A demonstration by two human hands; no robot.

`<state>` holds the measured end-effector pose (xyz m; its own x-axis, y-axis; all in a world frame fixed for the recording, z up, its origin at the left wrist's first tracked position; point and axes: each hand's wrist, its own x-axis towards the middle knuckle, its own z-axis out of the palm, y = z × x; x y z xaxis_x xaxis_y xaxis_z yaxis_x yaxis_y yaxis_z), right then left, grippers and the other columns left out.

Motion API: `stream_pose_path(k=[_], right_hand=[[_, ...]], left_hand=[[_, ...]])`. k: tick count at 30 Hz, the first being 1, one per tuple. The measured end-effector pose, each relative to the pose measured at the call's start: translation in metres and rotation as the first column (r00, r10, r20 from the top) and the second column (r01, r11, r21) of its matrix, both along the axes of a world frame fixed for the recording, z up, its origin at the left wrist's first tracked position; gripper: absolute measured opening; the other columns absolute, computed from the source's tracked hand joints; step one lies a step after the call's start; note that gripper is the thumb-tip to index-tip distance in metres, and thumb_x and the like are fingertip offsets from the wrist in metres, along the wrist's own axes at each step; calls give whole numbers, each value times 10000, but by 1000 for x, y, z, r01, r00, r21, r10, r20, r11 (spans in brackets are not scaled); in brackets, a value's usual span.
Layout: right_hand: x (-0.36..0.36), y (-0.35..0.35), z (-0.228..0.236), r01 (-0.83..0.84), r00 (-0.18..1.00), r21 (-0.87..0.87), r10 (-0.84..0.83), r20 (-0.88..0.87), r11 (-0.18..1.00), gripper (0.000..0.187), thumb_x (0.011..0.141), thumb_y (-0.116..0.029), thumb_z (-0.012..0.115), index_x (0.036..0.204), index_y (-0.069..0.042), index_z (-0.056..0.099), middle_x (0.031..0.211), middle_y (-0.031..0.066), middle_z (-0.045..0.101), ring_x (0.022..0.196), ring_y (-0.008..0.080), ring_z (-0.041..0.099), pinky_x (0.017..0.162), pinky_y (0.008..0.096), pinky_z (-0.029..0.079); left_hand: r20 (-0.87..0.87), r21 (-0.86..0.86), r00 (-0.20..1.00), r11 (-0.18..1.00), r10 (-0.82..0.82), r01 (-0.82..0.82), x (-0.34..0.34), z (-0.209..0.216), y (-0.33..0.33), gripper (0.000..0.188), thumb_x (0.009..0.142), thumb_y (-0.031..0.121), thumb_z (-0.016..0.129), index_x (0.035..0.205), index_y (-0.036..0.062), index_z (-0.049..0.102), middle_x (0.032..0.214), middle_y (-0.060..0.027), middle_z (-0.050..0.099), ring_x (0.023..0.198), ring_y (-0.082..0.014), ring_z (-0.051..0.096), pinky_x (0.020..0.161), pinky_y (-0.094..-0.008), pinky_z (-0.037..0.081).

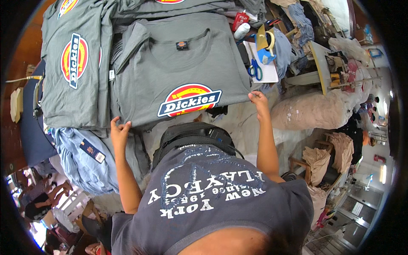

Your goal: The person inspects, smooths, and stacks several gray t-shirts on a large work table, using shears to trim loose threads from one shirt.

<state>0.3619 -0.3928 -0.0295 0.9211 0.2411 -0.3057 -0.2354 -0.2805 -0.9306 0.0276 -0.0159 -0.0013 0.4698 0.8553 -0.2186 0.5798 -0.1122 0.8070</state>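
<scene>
A folded grey T-shirt [187, 74] lies face up in front of me, its scoop neckline at the far side and a red, yellow and blue printed badge [189, 100] near the close edge. At its near left corner my left hand [120, 129] grips the edge, thumb and index finger at the cloth. My right hand [260, 104] pinches the near right corner between thumb and fingers. The edge between my hands looks fairly straight. Beneath and to the left are other folded grey T-shirts [76, 102] with the same kind of badge.
Right of the shirt lie blue-handled scissors [255, 70], a white notepad [268, 73], a tape dispenser [266, 51] and a white bottle [242, 31]. Light blue garments [80, 148] with a dark tag sit at left. A large beige wrapped bundle [312, 109] stands at right.
</scene>
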Motion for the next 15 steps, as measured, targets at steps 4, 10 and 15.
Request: stream_pose_path(k=[4, 10, 15], right_hand=[[-16, 25, 9, 100, 745, -358, 168, 645, 929, 244, 760, -155, 600, 962, -32, 539, 882, 55, 568, 824, 196, 519, 751, 305, 385], [-25, 134, 21, -56, 271, -719, 703, 657, 693, 414, 824, -247, 483, 1209, -105, 427, 1265, 76, 409, 1171, 267, 364, 954, 446, 273], [41, 181, 9, 46, 229, -745, 719, 656, 665, 473, 862, -342, 401, 1272, -110, 355, 1326, 51, 344, 1236, 248, 287, 991, 477, 213]], left_hand=[[-403, 693, 904, 693, 141, 201, 18, 12, -29, 464, 687, 118, 633, 1107, 54, 445, 926, -102, 559, 862, -225, 521, 749, -333, 395], [-282, 756, 902, 503, -327, 419, 124, 13, -29, 337, 789, 128, 511, 1124, 101, 476, 1224, -64, 433, 1152, -254, 379, 917, -427, 309], [-410, 774, 881, 420, -236, 473, 192, -1, 42, 402, 845, 298, 456, 1214, 147, 408, 1250, -33, 419, 1140, -225, 397, 886, -464, 330]])
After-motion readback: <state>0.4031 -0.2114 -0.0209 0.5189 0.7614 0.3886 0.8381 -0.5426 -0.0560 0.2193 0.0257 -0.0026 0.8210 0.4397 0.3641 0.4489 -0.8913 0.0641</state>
